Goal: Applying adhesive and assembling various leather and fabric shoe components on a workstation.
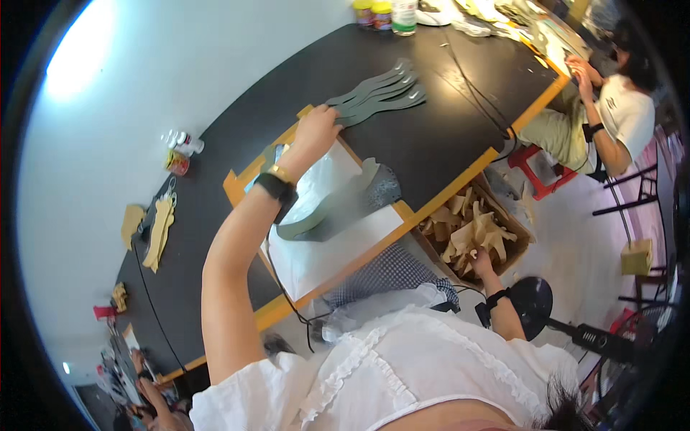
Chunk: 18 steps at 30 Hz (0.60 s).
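Note:
My left hand [315,136] reaches across the black table, its curled fingers pinching the near end of a fanned stack of wavy grey-green strips [377,97]. Below that arm, a similar curved grey-green piece [302,226] lies on a white sheet [338,251] on the tabletop, partly hidden by my wrist. My right hand [484,263] is down at the right in an open cardboard box [519,248], its fingers closed at the edge of a crumpled tan cut-out piece [478,233]. Several more tan pieces fill the box.
Yellow tape edges the black table [460,86]. A cable [463,75] crosses its right side. Jars and a bottle [405,18] stand at the far edge. Another person [622,115] sits at the right near a red stool [535,172]. A black fan [533,305] stands beside my right arm.

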{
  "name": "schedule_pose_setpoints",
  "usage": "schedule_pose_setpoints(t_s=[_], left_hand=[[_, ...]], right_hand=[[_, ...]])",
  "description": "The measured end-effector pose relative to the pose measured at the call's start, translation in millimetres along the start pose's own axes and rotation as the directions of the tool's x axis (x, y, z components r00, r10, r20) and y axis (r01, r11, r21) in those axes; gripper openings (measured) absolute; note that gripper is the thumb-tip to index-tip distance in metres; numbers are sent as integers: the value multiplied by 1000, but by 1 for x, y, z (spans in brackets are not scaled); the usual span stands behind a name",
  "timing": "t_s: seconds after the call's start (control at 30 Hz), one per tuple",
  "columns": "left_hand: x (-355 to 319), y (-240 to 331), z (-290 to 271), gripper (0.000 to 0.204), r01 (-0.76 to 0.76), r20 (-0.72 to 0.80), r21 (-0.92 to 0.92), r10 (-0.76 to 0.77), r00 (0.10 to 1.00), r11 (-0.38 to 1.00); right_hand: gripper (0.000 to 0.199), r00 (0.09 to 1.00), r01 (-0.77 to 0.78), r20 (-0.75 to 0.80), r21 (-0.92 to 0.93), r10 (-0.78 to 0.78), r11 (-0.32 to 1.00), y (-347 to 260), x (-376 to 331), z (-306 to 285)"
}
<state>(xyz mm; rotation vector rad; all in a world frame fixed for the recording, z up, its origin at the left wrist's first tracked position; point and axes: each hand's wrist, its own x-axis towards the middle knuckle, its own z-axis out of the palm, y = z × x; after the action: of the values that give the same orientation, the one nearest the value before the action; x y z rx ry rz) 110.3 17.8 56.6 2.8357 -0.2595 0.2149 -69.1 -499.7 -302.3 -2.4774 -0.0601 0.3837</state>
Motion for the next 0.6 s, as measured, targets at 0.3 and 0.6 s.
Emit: schedule_pose_setpoints(t_s=[0.3, 0.6], left_hand=[[9, -33, 13, 20, 111, 68, -115, -103, 992, 987], [-79, 65, -84, 16, 28, 30, -761, -8, 1000, 648]], right_hand=[[27, 950, -88, 312, 226, 14, 970, -107, 17, -66], [43, 695, -77, 521, 739, -495, 669, -336, 13, -193]])
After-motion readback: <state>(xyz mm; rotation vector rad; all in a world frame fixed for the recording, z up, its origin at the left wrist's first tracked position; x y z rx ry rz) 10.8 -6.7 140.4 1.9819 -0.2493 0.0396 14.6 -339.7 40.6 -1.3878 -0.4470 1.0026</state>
